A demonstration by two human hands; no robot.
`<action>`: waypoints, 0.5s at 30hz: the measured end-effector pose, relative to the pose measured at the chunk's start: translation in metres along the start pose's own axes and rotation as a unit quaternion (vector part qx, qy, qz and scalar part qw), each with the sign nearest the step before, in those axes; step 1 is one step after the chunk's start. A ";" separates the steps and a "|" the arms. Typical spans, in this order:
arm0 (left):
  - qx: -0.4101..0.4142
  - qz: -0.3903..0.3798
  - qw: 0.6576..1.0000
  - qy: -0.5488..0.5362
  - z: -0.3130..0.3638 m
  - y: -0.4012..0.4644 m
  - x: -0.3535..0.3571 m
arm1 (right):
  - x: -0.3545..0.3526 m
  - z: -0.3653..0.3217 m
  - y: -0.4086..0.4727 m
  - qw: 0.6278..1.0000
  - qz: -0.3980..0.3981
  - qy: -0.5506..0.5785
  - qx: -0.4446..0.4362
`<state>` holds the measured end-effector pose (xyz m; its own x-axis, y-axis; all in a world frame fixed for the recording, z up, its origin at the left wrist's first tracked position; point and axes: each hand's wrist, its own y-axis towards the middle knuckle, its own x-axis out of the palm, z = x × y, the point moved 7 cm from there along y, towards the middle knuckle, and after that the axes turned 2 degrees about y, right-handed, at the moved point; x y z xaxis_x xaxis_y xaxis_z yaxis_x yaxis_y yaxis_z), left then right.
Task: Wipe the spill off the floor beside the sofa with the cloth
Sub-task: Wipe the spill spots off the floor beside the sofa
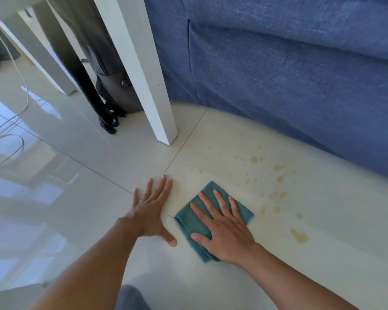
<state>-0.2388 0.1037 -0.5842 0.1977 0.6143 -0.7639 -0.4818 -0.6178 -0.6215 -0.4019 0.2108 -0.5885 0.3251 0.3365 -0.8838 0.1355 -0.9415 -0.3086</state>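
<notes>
The glossy tiled floor (99, 153) beside the blue sofa (289, 74) is spotted with spill (278, 180). The folded cloth (188, 222) is pinned under the flat, open right hand (224, 229); the left hand (152, 211) is spread empty. Even pressure should be applied, sweeping toward the droplets.

No legible text or labels anywhere

Right hand (224, 229) flat on cloth (188, 222), spill (276, 191) (tea, perhaps) beside sofa (289, 70)

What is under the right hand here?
The right hand lies flat on the folded teal cloth on the floor. Any spill beneath the cloth is hidden.
</notes>
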 end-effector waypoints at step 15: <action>0.022 0.025 0.999 -0.031 -0.014 0.008 0.013 | -0.001 -0.010 0.044 0.998 0.018 0.015 0.057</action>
<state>-0.2281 0.0995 -0.6019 0.1200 0.6127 -0.7811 -0.5272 -0.6274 -0.5731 -0.3871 0.1690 -0.5973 0.3560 0.3013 -0.8846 0.0168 -0.9485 -0.3163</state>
